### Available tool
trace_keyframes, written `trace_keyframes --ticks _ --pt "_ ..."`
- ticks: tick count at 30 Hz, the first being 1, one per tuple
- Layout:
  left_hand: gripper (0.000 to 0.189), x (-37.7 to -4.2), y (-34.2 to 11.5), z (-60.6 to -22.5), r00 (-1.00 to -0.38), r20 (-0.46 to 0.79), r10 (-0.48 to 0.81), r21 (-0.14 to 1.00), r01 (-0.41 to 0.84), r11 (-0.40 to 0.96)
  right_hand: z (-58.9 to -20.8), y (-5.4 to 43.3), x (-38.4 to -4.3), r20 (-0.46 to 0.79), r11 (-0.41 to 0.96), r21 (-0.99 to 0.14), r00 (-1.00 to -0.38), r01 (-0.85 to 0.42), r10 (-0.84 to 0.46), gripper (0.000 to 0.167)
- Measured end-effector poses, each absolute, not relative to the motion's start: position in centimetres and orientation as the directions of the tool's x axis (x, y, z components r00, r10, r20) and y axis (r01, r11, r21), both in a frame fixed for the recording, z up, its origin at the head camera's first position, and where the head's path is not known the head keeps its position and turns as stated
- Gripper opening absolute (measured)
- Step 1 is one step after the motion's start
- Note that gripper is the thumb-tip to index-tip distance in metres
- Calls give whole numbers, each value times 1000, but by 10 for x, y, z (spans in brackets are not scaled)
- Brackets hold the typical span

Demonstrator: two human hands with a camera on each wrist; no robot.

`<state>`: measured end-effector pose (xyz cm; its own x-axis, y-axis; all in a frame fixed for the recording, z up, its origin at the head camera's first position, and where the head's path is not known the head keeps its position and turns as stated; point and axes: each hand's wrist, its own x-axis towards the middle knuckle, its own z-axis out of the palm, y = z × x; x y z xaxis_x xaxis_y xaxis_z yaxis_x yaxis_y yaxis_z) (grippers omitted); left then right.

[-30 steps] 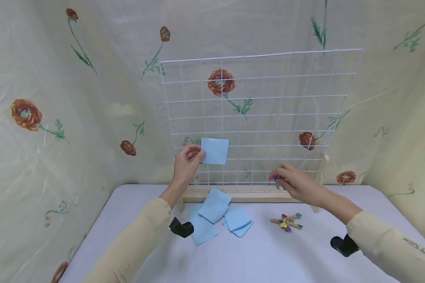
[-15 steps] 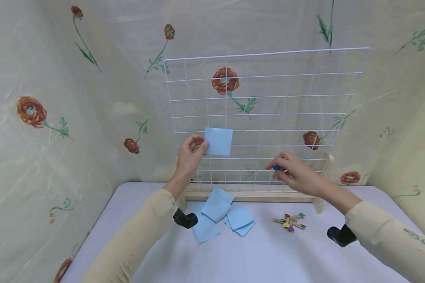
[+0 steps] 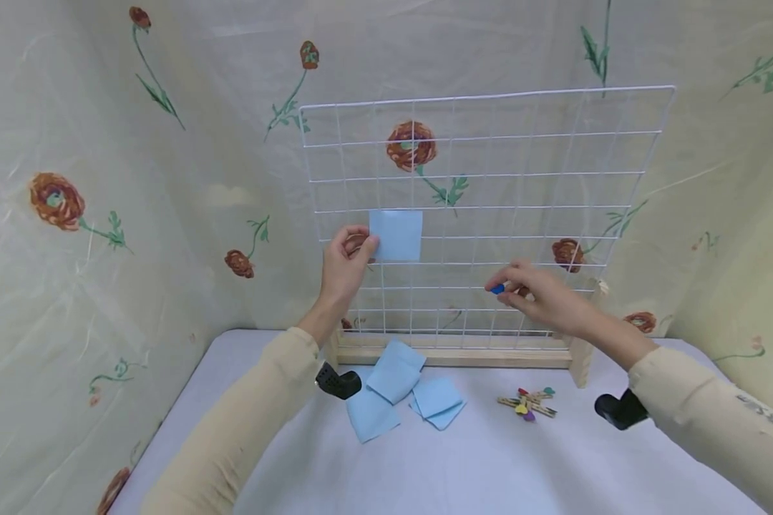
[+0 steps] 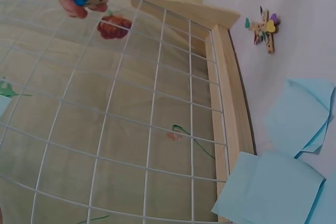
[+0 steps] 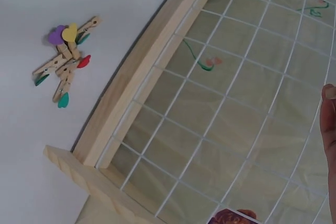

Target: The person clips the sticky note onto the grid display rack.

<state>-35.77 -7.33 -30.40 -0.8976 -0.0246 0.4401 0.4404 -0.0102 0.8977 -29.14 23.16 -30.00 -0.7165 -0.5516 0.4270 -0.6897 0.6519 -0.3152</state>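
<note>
In the head view the left hand (image 3: 348, 265) pinches a square of light blue paper (image 3: 396, 236) by its left edge, in front of the white wire grid (image 3: 483, 175). To the right, the right hand (image 3: 535, 293) pinches a small clothespin with a blue decoration (image 3: 497, 289), also in front of the grid. The left wrist view shows this clothespin's wooden body (image 4: 97, 2) between the fingers. Only part of a finger (image 5: 328, 124) shows at the edge of the right wrist view. More blue papers (image 3: 396, 372) lie on the table below the left hand.
Several wooden clothespins with coloured hearts (image 5: 65, 59) lie in a pile on the white-covered table (image 3: 477, 458). A wooden stand (image 3: 451, 356) holds the grid upright. Behind it hangs a floral curtain (image 3: 232, 93).
The left hand has raised the blue paper up along the grid. The right hand has also risen, with the clothespin still pinched. The head view has shifted slightly.
</note>
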Motion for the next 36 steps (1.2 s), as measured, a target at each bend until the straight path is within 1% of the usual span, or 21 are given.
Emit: trace_keyframes --ticks 3,9,12,16,19,21,24,27,31,36 --pt "24 -359 -73 -299 -891 454 -26 891 454 -15 -294 232 -294 447 655 -285 -702 -699 -555 20" --pt "24 -360 -73 -294 -894 446 -40 895 447 -13 -284 229 -297 403 674 -342 -750 -655 -524 28" --pt "24 -360 -75 -291 -893 447 -56 894 448 -5 -281 226 -297 396 674 -355 -758 -647 -519 24" --pt "22 -362 -78 -287 -885 460 -75 888 460 15 -277 223 -299 445 648 -331 -719 -686 -534 18" --pt "22 -364 -79 -285 -887 453 -87 891 453 26 -273 220 -301 479 641 -290 -688 -710 -545 18" --pt "22 -365 -79 -283 -889 448 -95 894 447 32 -268 217 -301 477 650 -279 -689 -707 -546 19" --pt "22 -366 -79 -281 -889 446 -103 895 444 39 -259 214 -301 449 663 -284 -707 -692 -546 22" --pt "22 -368 -78 -277 -883 458 -104 889 457 39 -250 211 -302 436 673 -293 -721 -679 -538 19" --pt "22 -370 -76 -272 -874 477 -96 878 477 16 -241 207 -307 461 679 -283 -717 -678 -523 16" --pt "23 -372 -74 -267 -869 482 -108 874 486 -7 -231 199 -314 488 674 -279 -705 -684 -514 16"
